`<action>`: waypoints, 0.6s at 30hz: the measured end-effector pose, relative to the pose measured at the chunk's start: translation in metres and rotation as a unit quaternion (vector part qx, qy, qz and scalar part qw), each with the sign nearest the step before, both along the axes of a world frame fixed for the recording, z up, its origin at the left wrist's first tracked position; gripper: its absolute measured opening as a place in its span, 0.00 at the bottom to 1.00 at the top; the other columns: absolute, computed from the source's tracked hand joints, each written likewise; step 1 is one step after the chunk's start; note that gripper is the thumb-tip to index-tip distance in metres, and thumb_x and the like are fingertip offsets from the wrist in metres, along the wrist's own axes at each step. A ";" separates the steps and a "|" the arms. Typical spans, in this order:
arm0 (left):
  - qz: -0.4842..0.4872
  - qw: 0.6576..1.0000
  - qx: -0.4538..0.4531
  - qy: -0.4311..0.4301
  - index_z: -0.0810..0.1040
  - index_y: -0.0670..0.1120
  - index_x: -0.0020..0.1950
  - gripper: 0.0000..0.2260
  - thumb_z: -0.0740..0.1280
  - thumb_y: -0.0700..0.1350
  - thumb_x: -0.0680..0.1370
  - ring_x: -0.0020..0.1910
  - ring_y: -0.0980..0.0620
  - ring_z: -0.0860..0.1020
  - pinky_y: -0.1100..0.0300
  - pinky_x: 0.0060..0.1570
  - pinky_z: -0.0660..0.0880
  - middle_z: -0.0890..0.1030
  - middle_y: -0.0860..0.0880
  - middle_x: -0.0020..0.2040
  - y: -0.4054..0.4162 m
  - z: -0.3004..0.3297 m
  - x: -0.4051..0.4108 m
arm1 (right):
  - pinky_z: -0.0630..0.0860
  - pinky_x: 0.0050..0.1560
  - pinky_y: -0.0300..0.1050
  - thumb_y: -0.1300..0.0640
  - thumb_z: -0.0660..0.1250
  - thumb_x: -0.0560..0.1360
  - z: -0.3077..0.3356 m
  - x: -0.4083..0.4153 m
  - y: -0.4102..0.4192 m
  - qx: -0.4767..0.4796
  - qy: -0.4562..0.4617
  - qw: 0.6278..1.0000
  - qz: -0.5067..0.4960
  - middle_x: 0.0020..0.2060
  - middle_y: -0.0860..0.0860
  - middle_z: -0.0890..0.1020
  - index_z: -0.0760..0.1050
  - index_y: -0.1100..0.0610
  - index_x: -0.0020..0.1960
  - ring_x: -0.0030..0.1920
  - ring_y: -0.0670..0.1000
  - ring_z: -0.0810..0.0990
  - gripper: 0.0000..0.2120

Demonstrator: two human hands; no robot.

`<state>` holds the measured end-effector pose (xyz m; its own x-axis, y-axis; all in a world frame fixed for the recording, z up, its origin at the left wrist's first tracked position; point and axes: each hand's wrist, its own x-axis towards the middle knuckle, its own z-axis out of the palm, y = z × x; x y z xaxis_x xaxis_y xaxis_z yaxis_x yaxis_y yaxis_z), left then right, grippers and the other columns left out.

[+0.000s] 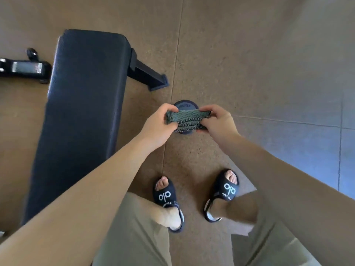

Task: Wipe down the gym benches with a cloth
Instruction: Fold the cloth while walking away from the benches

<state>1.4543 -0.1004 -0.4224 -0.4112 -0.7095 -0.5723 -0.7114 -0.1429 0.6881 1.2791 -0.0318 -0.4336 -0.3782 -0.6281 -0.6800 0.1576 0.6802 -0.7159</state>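
A folded green-grey textured cloth (187, 120) is held between both hands at mid-frame, above the floor. My left hand (160, 125) pinches its left end and my right hand (217, 123) grips its right end. A flat gym bench with a dark padded top (80, 112) runs along the left side, from the far end down to the lower left. The cloth is to the right of the bench and does not touch it.
The bench's black foot bar (151, 75) sticks out to the right on the brown rubber floor. A dark round disc (184, 106) lies on the floor under the cloth. Black equipment (23, 68) lies at far left. My feet in black slides (167, 196) stand below.
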 end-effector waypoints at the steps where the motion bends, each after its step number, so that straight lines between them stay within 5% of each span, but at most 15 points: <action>1: 0.000 1.000 -0.005 -0.006 0.71 0.58 0.65 0.16 0.67 0.40 0.82 0.60 0.53 0.78 0.65 0.48 0.78 0.76 0.53 0.65 -0.006 -0.028 -0.002 | 0.85 0.46 0.52 0.72 0.64 0.76 -0.028 -0.002 -0.006 -0.007 0.017 1.000 0.014 0.52 0.54 0.81 0.79 0.51 0.53 0.52 0.55 0.84 0.17; 8: -0.043 0.993 -0.093 -0.057 0.71 0.56 0.64 0.14 0.67 0.42 0.82 0.53 0.52 0.78 0.66 0.41 0.69 0.78 0.52 0.61 -0.040 -0.189 -0.020 | 0.82 0.53 0.53 0.66 0.65 0.76 -0.202 -0.017 -0.031 -0.082 0.176 0.971 0.138 0.52 0.51 0.79 0.78 0.49 0.58 0.48 0.55 0.82 0.16; 12: -0.058 0.985 -0.152 -0.065 0.71 0.55 0.63 0.13 0.67 0.42 0.82 0.39 0.57 0.74 0.63 0.36 0.68 0.78 0.51 0.54 -0.044 -0.246 -0.022 | 0.66 0.51 0.37 0.60 0.67 0.77 -0.256 -0.033 -0.034 -0.135 0.293 0.907 0.272 0.54 0.50 0.75 0.76 0.53 0.62 0.49 0.50 0.74 0.14; 18: -0.047 0.979 -0.187 -0.063 0.71 0.55 0.62 0.12 0.68 0.42 0.81 0.54 0.48 0.78 0.50 0.51 0.77 0.77 0.49 0.59 -0.044 -0.264 -0.028 | 0.64 0.48 0.37 0.58 0.68 0.76 -0.261 -0.044 -0.049 -0.138 0.305 0.893 0.301 0.51 0.50 0.76 0.77 0.52 0.61 0.49 0.50 0.73 0.13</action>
